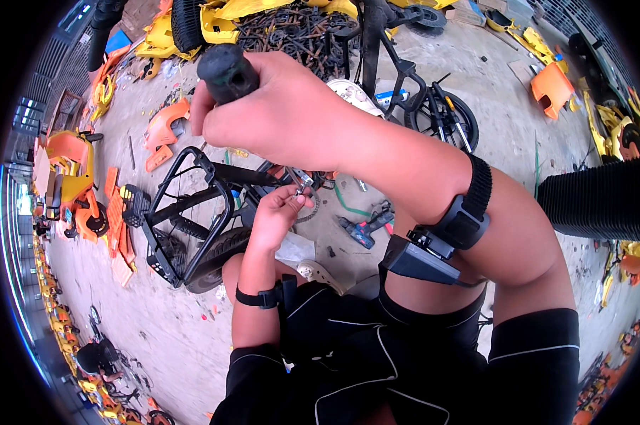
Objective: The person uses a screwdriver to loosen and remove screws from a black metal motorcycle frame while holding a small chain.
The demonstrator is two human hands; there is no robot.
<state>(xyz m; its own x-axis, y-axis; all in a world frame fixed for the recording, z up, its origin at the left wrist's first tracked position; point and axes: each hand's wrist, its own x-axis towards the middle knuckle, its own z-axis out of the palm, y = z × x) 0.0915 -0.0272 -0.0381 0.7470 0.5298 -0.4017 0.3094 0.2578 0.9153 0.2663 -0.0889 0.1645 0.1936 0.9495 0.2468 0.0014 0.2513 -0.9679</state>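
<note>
With the right hand (pixel 277 106) clenched around the screwdriver handle (pixel 228 71), keep it straight while left hand (pixel 281 212) fingers pinch the small metal fitting (pixel 302 180) steady.

A tool with a thick black handle (pixel 226 73) is gripped high in the scene, its thin shaft angled down and to the left toward the bicycle's black rear rack (pixel 185 212). A small silver metal part (pixel 303 181) is pinched just below, at the black bicycle frame (pixel 245 176), which is laid on the concrete floor.
</note>
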